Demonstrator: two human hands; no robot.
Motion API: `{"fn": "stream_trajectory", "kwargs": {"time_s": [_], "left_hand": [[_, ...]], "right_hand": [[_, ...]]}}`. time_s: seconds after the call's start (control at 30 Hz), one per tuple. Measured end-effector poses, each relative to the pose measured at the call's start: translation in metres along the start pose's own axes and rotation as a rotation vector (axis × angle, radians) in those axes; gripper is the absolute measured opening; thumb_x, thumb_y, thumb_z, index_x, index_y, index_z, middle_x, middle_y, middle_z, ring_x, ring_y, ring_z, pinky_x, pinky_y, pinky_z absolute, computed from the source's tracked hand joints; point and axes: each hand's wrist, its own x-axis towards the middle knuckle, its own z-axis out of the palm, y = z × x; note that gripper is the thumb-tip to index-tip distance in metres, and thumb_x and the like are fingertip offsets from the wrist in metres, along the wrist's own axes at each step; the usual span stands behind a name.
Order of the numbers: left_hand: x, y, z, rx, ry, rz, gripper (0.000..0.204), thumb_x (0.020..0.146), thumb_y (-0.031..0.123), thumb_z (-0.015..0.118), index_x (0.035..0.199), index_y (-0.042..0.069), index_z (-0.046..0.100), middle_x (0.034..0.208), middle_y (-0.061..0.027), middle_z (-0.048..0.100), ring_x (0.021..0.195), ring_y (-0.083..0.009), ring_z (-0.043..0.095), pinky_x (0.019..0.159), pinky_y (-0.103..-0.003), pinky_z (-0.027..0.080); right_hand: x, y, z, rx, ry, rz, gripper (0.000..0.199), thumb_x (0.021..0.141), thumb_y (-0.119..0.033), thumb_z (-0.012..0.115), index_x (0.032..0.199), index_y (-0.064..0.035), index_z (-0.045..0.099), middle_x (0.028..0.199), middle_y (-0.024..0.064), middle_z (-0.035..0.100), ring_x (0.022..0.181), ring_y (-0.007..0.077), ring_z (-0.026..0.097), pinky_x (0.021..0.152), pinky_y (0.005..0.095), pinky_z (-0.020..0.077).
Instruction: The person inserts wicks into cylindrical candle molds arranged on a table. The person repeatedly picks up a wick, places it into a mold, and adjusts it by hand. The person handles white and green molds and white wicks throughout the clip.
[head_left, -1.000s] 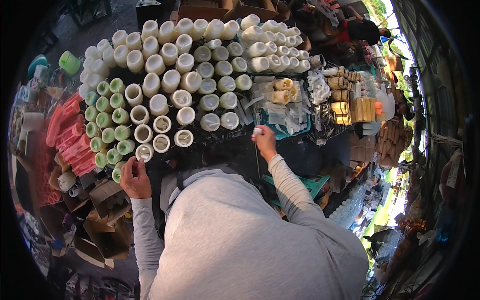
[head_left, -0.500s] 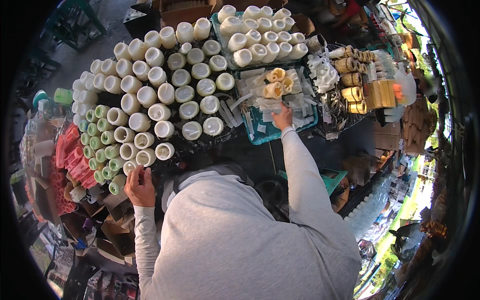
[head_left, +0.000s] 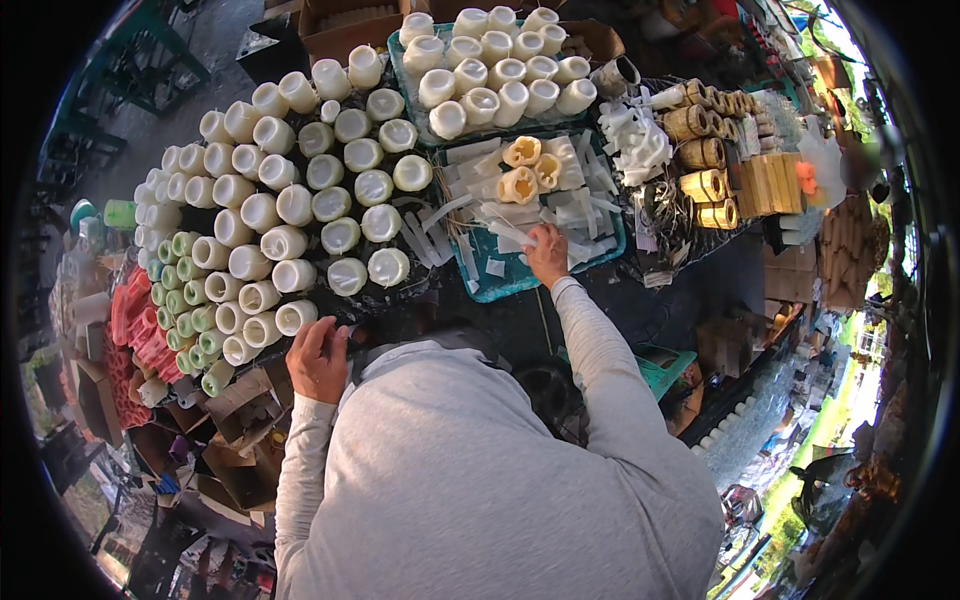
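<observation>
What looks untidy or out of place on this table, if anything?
White strips spill over the edge of the teal tray onto the table. The right hand reaches into this loose pile. The white cylinders stand upright in neat rows.

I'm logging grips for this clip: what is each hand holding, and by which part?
Right hand reaches among white strips in the teal tray; a grip cannot be told. Left hand rests at the table edge, holding nothing visible.
</observation>
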Motion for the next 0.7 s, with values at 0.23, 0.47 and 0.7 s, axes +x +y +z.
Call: {"fn": "stream_trajectory", "kwargs": {"time_s": [0.23, 0.47, 0.7], "left_hand": [[0.051, 0.058, 0.05, -0.07, -0.287, 0.226, 0.024, 0.088, 0.012, 0.082, 0.109, 0.003, 0.074, 0.1, -0.0135, 0.074, 0.08, -0.0333, 0.072, 0.072, -0.041, 0.059], [0.106, 0.136, 0.131, -0.068, -0.427, 0.659, 0.026, 0.09, 0.017, 0.078, 0.113, 0.007, 0.07, 0.1, -0.0148, 0.073, 0.1, -0.0375, 0.07, 0.093, -0.048, 0.052], [0.102, 0.118, 0.116, -0.256, -0.882, 0.427, 0.018, 0.095, 0.02, 0.075, 0.099, 0.003, 0.075, 0.081, -0.0182, 0.072, 0.076, -0.0365, 0.072, 0.069, -0.044, 0.055]], "right_hand": [[-0.025, 0.002, -0.072, 0.296, 0.199, 0.23, 0.017, 0.089, -0.012, 0.08, 0.098, -0.0021, 0.07, 0.084, 0.0142, 0.071, 0.079, 0.0329, 0.069, 0.074, 0.0445, 0.0529], [-0.05, -0.115, -0.167, 0.73, 0.049, 0.098, 0.017, 0.096, -0.009, 0.076, 0.106, 0.0029, 0.07, 0.083, 0.011, 0.075, 0.076, 0.0152, 0.072, 0.069, 0.0317, 0.0566], [-0.069, -0.172, -0.16, 1.047, -0.335, 0.114, 0.013, 0.103, -0.009, 0.072, 0.109, 0.003, 0.072, 0.089, 0.0037, 0.073, 0.078, 0.0101, 0.068, 0.071, 0.0261, 0.0571]]}}
